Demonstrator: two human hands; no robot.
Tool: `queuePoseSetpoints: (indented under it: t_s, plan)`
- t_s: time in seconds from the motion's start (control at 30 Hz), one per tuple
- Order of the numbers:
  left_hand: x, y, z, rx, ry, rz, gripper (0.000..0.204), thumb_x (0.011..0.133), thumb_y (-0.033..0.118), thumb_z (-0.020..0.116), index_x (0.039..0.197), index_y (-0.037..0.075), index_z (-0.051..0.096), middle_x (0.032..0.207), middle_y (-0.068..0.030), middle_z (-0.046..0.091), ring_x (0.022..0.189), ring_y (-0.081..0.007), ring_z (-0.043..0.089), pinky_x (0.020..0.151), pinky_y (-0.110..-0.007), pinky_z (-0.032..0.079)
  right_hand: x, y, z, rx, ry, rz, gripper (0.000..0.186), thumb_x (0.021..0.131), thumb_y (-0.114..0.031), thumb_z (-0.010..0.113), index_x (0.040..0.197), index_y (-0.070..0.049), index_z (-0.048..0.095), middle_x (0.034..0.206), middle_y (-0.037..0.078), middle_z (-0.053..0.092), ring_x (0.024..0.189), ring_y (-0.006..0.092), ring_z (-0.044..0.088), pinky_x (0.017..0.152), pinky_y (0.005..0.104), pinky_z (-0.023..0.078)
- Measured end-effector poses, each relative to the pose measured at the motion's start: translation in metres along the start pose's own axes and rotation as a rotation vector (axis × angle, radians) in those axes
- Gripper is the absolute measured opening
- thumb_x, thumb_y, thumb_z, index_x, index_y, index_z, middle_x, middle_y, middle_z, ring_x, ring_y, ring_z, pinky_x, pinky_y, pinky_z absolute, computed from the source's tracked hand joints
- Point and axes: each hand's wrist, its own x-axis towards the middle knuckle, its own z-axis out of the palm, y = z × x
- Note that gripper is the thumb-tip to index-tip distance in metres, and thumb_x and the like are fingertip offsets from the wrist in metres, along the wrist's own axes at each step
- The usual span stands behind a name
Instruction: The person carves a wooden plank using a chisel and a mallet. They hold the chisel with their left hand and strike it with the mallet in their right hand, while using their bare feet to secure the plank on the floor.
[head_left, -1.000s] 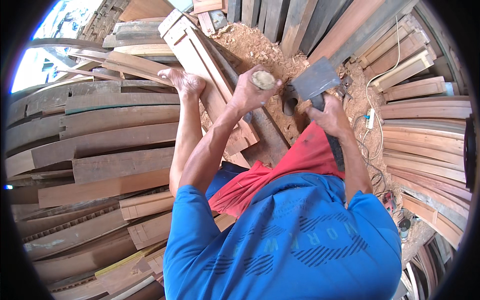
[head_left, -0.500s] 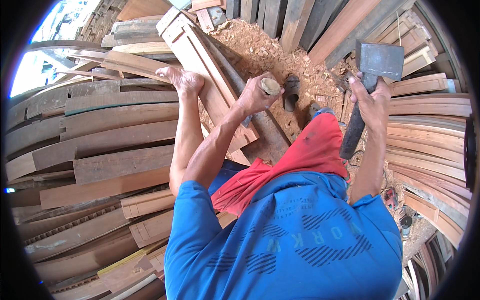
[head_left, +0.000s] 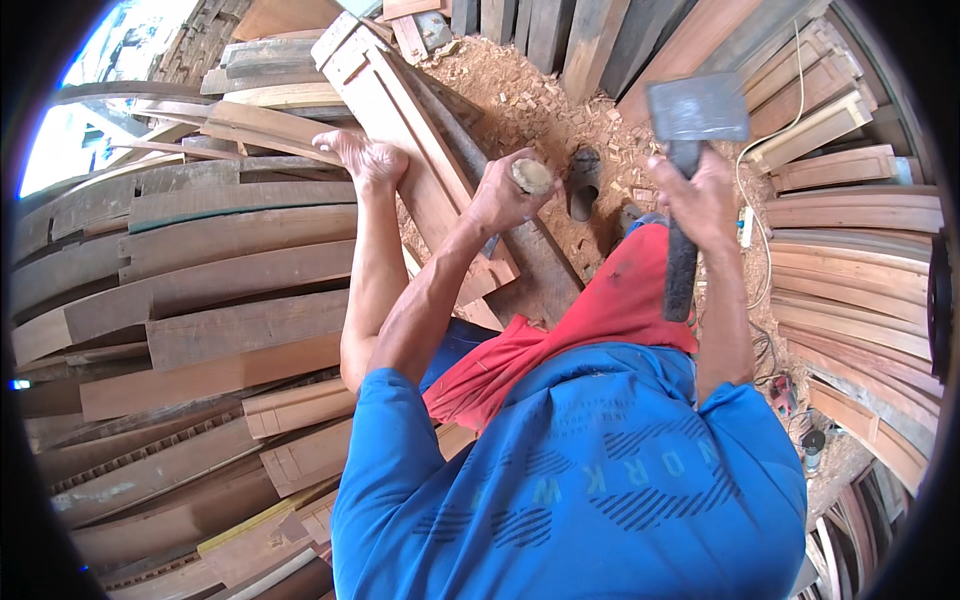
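My left hand (head_left: 497, 197) is closed around a chisel, its round pale handle end (head_left: 532, 177) facing up and a bit of bluish blade showing below the fist. Under that hand lies a long reddish wooden piece (head_left: 385, 115) with a stepped, grooved profile, slanting from the upper left toward my lap. Where the blade's tip meets the wood is hidden by my hand. In my right hand (head_left: 705, 205) is a mallet with a dark blocky head (head_left: 698, 108), held raised to the right of the chisel. My bare left foot (head_left: 370, 155) rests against the wooden piece.
Stacked boards (head_left: 230, 250) fill the left side, and more curved wooden pieces (head_left: 850, 265) are piled at the right. Wood chips (head_left: 520, 85) cover the ground ahead, around a dark sandal (head_left: 582, 185). A pale cord (head_left: 755, 155) runs along the right; upright beams (head_left: 595, 50) stand at the back.
The mallet and my right hand have swung left, closer to the chisel. My left hand, still around the chisel, has shifted slightly left.
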Motion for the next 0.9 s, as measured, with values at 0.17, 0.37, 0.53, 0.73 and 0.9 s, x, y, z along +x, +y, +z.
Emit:
queuePoseSetpoints:
  t_s: [0.17, 0.37, 0.53, 0.73, 0.9]
  plan:
    - [-0.019, 0.019, 0.004, -0.001, 0.014, 0.112, 0.026, 0.088, 0.022, 0.082, 0.088, 0.005, 0.062, 0.07, -0.0024, 0.062, 0.068, -0.0113, 0.058, 0.063, -0.031, 0.05, 0.003, 0.012, -0.03, 0.206, 0.208, -0.156, 0.025, 0.09, -0.017, 0.078, 0.102, -0.001, 0.062, 0.086, 0.004, 0.064, 0.062, 0.0081, 0.06, 0.055, 0.0261, 0.051]
    - [0.006, 0.024, -0.003, -0.111, 0.091, 0.037, 0.026, 0.089, 0.023, 0.081, 0.091, 0.006, 0.062, 0.075, 0.0016, 0.061, 0.07, -0.0071, 0.055, 0.064, -0.028, 0.048, -0.002, 0.022, -0.029, 0.343, 0.202, -0.22, 0.022, 0.091, -0.01, 0.077, 0.105, -0.001, 0.062, 0.085, 0.002, 0.063, 0.06, 0.0075, 0.058, 0.055, 0.025, 0.048]
    - [0.009, 0.012, 0.002, -0.077, 0.066, 0.013, 0.026, 0.086, 0.024, 0.082, 0.087, 0.004, 0.065, 0.076, -0.0096, 0.069, 0.069, -0.0159, 0.064, 0.069, -0.034, 0.054, -0.005, 0.02, -0.031, 0.389, 0.179, -0.234, 0.022, 0.09, -0.01, 0.077, 0.103, -0.001, 0.062, 0.079, 0.001, 0.062, 0.058, 0.0071, 0.057, 0.054, 0.0255, 0.047]
    - [0.004, 0.011, 0.018, -0.078, 0.01, 0.06, 0.026, 0.088, 0.023, 0.081, 0.091, 0.005, 0.063, 0.077, -0.0033, 0.066, 0.071, -0.0103, 0.059, 0.068, -0.032, 0.052, 0.0, 0.02, -0.027, 0.281, 0.232, -0.193, 0.022, 0.092, -0.011, 0.076, 0.107, -0.002, 0.063, 0.084, 0.003, 0.064, 0.061, 0.0067, 0.056, 0.055, 0.0232, 0.046]
    - [0.003, 0.016, 0.03, 0.01, -0.037, 0.212, 0.034, 0.084, 0.023, 0.081, 0.108, 0.003, 0.069, 0.086, -0.0169, 0.073, 0.08, -0.0288, 0.074, 0.077, -0.039, 0.057, -0.011, 0.008, 0.038, -0.591, -0.364, 0.118, 0.039, 0.088, -0.027, 0.071, 0.112, 0.004, 0.066, 0.098, 0.028, 0.071, 0.094, 0.0413, 0.07, 0.087, 0.0476, 0.054]
